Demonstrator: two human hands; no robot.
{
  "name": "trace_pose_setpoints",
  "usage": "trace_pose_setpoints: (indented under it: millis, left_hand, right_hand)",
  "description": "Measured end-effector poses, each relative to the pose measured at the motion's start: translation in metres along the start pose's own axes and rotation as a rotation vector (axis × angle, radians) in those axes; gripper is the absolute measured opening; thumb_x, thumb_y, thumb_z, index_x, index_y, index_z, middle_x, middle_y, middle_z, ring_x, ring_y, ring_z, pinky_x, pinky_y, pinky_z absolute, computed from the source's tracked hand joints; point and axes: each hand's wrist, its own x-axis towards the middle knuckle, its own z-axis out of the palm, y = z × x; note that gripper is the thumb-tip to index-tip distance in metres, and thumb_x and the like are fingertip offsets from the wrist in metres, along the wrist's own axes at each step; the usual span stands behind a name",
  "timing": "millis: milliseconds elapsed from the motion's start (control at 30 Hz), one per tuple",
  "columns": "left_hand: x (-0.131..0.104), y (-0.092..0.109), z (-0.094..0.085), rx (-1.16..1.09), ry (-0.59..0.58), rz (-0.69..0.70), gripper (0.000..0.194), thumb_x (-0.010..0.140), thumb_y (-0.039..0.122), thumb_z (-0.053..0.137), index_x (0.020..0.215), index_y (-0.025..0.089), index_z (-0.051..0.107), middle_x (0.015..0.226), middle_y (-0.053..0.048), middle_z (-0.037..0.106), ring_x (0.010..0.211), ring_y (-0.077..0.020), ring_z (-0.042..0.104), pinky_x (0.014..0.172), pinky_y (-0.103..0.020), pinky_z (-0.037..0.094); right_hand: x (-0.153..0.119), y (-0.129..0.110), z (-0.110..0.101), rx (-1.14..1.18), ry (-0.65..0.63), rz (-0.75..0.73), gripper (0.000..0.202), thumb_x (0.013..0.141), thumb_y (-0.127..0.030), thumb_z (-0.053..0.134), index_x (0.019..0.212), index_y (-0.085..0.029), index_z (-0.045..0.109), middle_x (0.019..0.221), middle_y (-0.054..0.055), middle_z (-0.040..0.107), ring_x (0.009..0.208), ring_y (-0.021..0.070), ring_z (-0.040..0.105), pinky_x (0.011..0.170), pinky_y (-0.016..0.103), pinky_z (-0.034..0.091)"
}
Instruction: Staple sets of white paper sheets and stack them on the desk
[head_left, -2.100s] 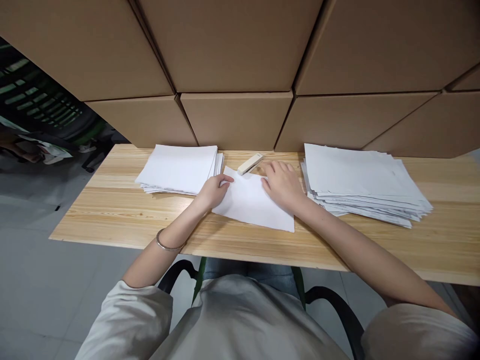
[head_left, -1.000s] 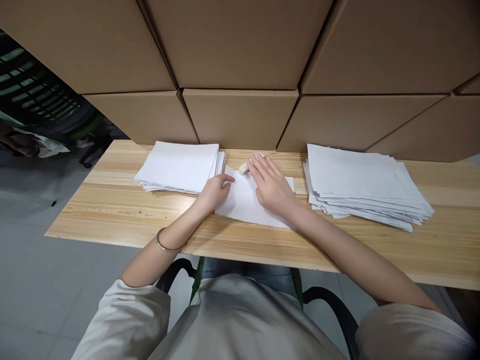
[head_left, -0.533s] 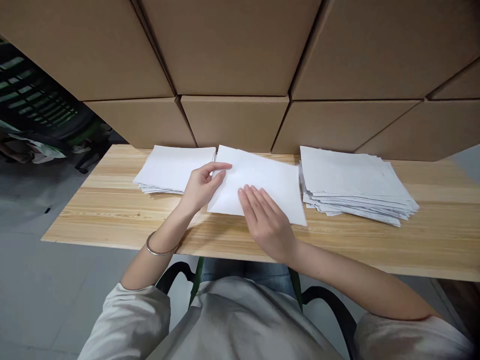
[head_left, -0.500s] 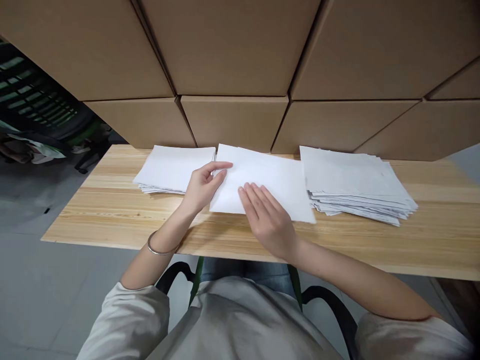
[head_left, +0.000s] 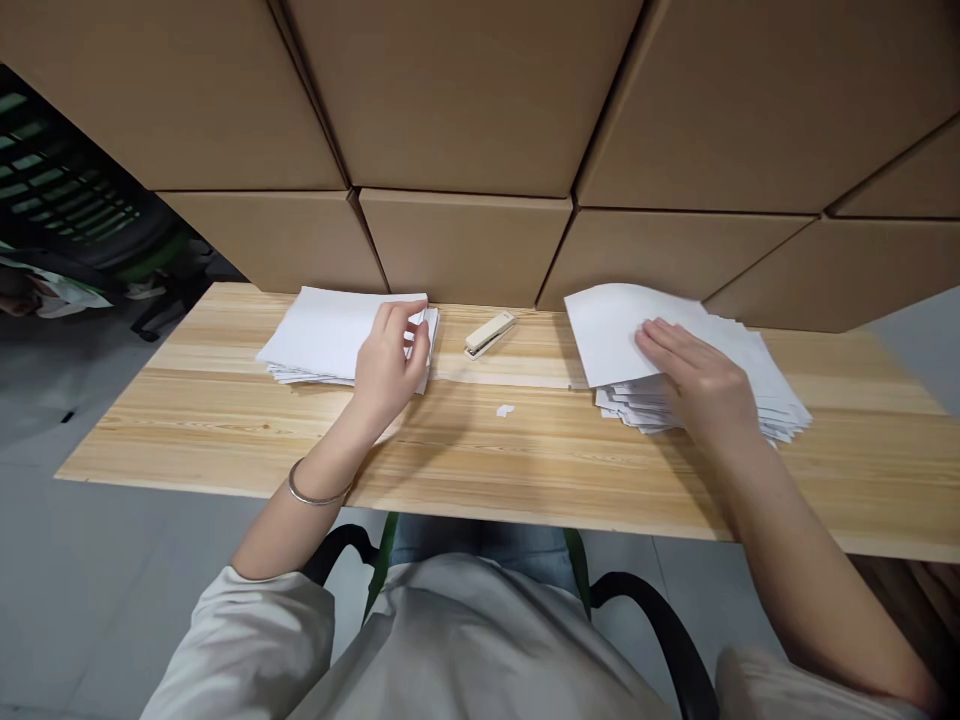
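My left hand [head_left: 393, 360] rests at the right edge of the left stack of white paper [head_left: 322, 325]. Its fingers are bent and apart, with nothing held between them. Over on the other side, my right hand [head_left: 709, 385] has its fingers together on top of a white sheet of paper [head_left: 611, 335], the thumb hidden. That sheet bows slightly and overhangs the left side of the right paper stack [head_left: 772, 385]. Between the two stacks lies a cream stapler [head_left: 490, 335], angled on the wood. Small white paper scraps [head_left: 505, 410] lie in front of it.
Large cardboard boxes [head_left: 465, 245] are stacked like a wall along the back of the wooden table [head_left: 480, 465]. The table's front edge runs just before my lap. Black chair armrests [head_left: 660, 640] flank me, and another chair [head_left: 67, 180] stands at the far left.
The sheet of paper has moved from the middle to the right stack with my right hand, uncovering the stapler and scraps. My left hand has shifted slightly left, onto the left stack's edge.
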Motion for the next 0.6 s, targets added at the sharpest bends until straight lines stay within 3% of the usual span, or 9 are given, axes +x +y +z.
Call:
trace_pose_setpoints:
  millis: [133, 267, 467, 600]
  left_hand:
    - [0.003, -0.004, -0.001, 0.070, 0.024, 0.015, 0.027, 0.096, 0.024, 0.044, 0.119, 0.018, 0.056, 0.116, -0.010, 0.061, 0.092, -0.0141, 0.064, 0.071, -0.024, 0.054]
    - [0.003, -0.006, 0.001, 0.087, 0.018, 0.028, 0.027, 0.096, 0.024, 0.044, 0.120, 0.018, 0.055, 0.116, -0.010, 0.061, 0.095, -0.0147, 0.064, 0.075, -0.026, 0.054]
    - [0.003, -0.008, 0.002, 0.130, -0.014, 0.028, 0.029, 0.095, 0.023, 0.044, 0.122, 0.016, 0.053, 0.116, -0.012, 0.061, 0.098, -0.0182, 0.064, 0.078, -0.031, 0.054]
    - [0.003, -0.008, 0.001, 0.221, -0.032, 0.023, 0.031, 0.096, 0.026, 0.043, 0.123, 0.016, 0.054, 0.114, -0.013, 0.062, 0.105, -0.0225, 0.061, 0.089, -0.037, 0.052]
  right_hand:
    - [-0.020, 0.020, 0.010, 0.001, -0.021, 0.091, 0.053, 0.091, -0.004, 0.038, 0.136, -0.024, 0.059, 0.138, 0.006, 0.060, 0.128, 0.0232, 0.057, 0.110, 0.050, 0.048]
    - [-0.024, 0.021, 0.017, -0.013, -0.037, 0.073, 0.049, 0.087, -0.004, 0.043, 0.131, -0.015, 0.062, 0.134, 0.012, 0.063, 0.126, 0.0256, 0.059, 0.110, 0.047, 0.048]
    - [-0.023, 0.023, 0.016, -0.045, -0.050, 0.130, 0.052, 0.086, -0.005, 0.044, 0.133, -0.020, 0.061, 0.136, 0.009, 0.062, 0.129, 0.0257, 0.056, 0.112, 0.049, 0.046]
    - [-0.027, 0.025, 0.016, -0.025, -0.103, 0.124, 0.049, 0.084, -0.007, 0.045, 0.128, -0.015, 0.065, 0.130, 0.012, 0.066, 0.128, 0.0278, 0.057, 0.112, 0.048, 0.045]
